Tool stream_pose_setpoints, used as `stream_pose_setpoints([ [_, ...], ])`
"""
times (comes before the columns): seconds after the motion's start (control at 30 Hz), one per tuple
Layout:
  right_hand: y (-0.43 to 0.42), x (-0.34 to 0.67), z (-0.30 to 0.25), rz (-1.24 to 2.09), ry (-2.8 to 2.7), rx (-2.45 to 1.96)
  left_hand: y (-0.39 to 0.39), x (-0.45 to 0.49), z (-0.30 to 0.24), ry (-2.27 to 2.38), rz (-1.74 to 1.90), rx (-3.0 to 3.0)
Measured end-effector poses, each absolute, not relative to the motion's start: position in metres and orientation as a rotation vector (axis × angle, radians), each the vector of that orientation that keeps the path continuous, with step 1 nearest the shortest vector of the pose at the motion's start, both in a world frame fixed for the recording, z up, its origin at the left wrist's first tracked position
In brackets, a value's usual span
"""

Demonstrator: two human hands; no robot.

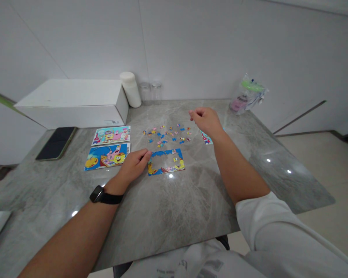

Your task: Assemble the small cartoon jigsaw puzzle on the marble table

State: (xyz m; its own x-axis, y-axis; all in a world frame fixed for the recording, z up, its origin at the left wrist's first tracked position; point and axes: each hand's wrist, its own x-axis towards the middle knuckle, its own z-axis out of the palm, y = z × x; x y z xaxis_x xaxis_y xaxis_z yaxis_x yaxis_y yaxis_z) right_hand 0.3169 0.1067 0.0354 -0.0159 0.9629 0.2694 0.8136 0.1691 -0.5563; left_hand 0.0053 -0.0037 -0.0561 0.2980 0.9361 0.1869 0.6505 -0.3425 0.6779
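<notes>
A partly assembled jigsaw puzzle (166,170) lies flat on the table, its blue and yellow border joined around a gap in the middle. My left hand (136,164) rests at its upper left corner, fingers curled and fingertips against the edge; whether anything is pinched there is hidden. Beyond the puzzle, loose jigsaw pieces (174,139) are scattered. My right hand (205,119) is raised to the right of them, with fingers closed together; what they hold, if anything, cannot be made out. Partly behind my right forearm lies a colourful card (206,138).
Left of the puzzle are two cartoon picture cards, an upper one (111,136) and a lower one (106,157). Farther left lies a phone (57,143). Along the wall stand a white box (72,102), a white bottle (130,89), two clear jars (150,92) and a plastic-wrapped cup (246,96).
</notes>
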Motion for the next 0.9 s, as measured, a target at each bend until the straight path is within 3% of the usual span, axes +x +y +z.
stream_pose_setpoints([
  [0.53,0.12,0.311,-0.014,0.293,-2.435,-1.871,-0.003,0.004,-0.058,1.411,0.789,2.082],
  [0.9,0.122,0.304,-0.032,0.292,-2.542,-1.96,-0.004,0.004,-0.056,1.409,0.759,2.061],
])
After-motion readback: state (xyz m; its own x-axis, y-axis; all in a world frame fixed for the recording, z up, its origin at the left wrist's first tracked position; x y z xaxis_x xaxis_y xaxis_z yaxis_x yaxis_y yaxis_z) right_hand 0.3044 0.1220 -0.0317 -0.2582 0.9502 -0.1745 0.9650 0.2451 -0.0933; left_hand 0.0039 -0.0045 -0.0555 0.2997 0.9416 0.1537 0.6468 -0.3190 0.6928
